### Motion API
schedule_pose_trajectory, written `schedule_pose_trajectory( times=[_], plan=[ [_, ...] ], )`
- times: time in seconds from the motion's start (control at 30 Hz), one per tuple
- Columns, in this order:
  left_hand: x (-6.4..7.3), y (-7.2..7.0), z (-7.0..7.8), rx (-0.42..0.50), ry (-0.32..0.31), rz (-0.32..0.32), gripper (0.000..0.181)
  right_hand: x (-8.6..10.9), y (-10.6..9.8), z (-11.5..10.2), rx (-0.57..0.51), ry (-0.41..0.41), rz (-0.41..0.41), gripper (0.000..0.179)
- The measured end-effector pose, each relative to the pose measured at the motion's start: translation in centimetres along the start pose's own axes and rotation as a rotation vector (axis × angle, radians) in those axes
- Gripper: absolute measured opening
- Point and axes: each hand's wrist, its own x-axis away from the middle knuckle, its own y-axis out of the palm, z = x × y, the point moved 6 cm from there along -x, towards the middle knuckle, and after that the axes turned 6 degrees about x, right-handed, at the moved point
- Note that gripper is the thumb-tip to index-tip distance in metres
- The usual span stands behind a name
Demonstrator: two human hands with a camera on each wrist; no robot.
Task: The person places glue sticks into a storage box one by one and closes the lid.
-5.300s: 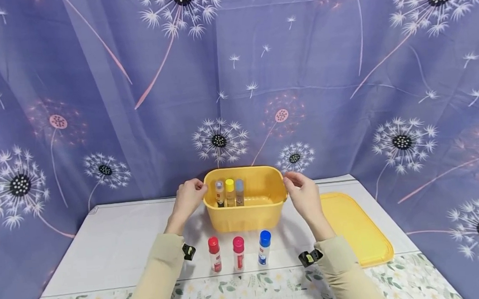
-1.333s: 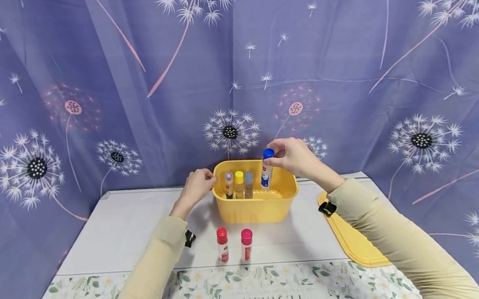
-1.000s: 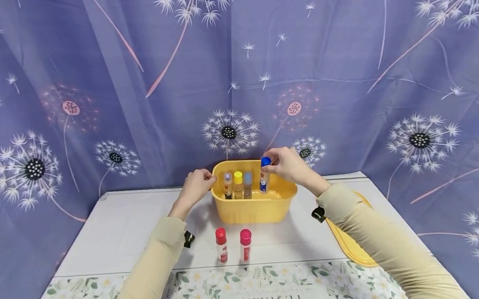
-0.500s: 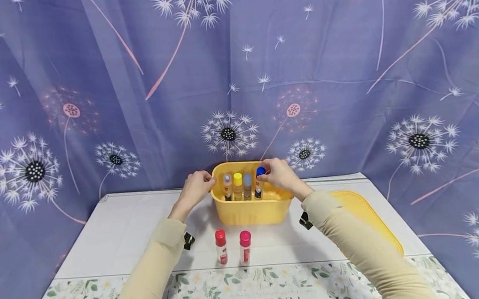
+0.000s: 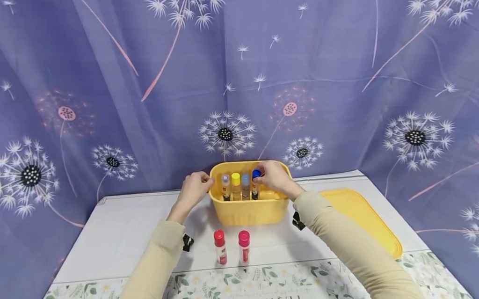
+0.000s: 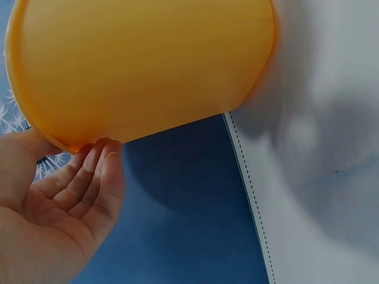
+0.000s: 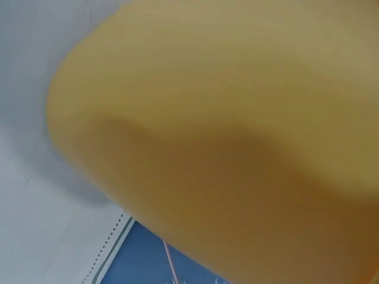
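Note:
A yellow plastic bin (image 5: 250, 213) stands at the back of the table. My left hand (image 5: 194, 189) pinches its left rim; the left wrist view has thumb and fingers (image 6: 102, 168) at the bin's edge. Inside the bin, my right hand (image 5: 276, 176) holds a blue-capped glue stick (image 5: 256, 172) upright by its cap. It is beside a row of three similar sticks: one with a pale cap (image 5: 225, 178), one with a yellow cap (image 5: 235, 178) and one with a light-blue cap (image 5: 245, 180). In the right wrist view the bin wall (image 7: 207, 89) hides that hand.
Two more glue sticks, one red-capped (image 5: 220, 247) and one pink-capped (image 5: 244, 246), stand upright in front of the bin. A yellow lid (image 5: 365, 219) lies on the right, partly behind the right sleeve. A dandelion-patterned curtain (image 5: 170, 127) hangs close behind the bin.
My right hand left the bin's right rim, took the blue-capped glue stick from the table and lowered it into the bin, moving left beside the row. My left hand stays on the rim.

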Motion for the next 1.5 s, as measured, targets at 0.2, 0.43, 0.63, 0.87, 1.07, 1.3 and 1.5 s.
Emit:
schedule_pose_trajectory(
  times=[0.2, 0.43, 0.63, 0.87, 1.07, 1.3, 1.5],
  plan=[
    [0.1, 0.0, -0.2, 0.003, -0.006, -0.006, 0.021, -0.1, 0.5, 0.2, 0.026, 0.018, 0.014, 0.020],
    [0.0, 0.0, -0.1, 0.003, -0.008, -0.011, 0.022, -0.3, 0.6, 0.4, 0.018, 0.044, 0.007, 0.021],
    [0.0, -0.1, -0.1, 0.003, -0.009, -0.009, 0.021, -0.5, 0.8, 0.5, 0.023, 0.056, -0.016, 0.024],
    [0.0, -0.1, -0.1, 0.011, -0.010, -0.006, 0.021, -0.5, 0.9, 0.5, 0.036, 0.081, -0.028, 0.023],
    [0.0, -0.1, -0.1, 0.011, -0.005, -0.001, 0.021, -0.5, 0.9, 0.2, 0.027, 0.067, -0.022, 0.024],
    [0.0, 0.0, -0.2, 0.014, -0.006, 0.000, 0.021, -0.6, 1.0, 0.0, 0.049, 0.065, -0.017, 0.025],
    [0.0, 0.0, -0.3, 0.023, -0.008, -0.003, 0.021, -0.4, 1.2, -0.1, 0.052, 0.062, -0.033, 0.027]
  ],
)
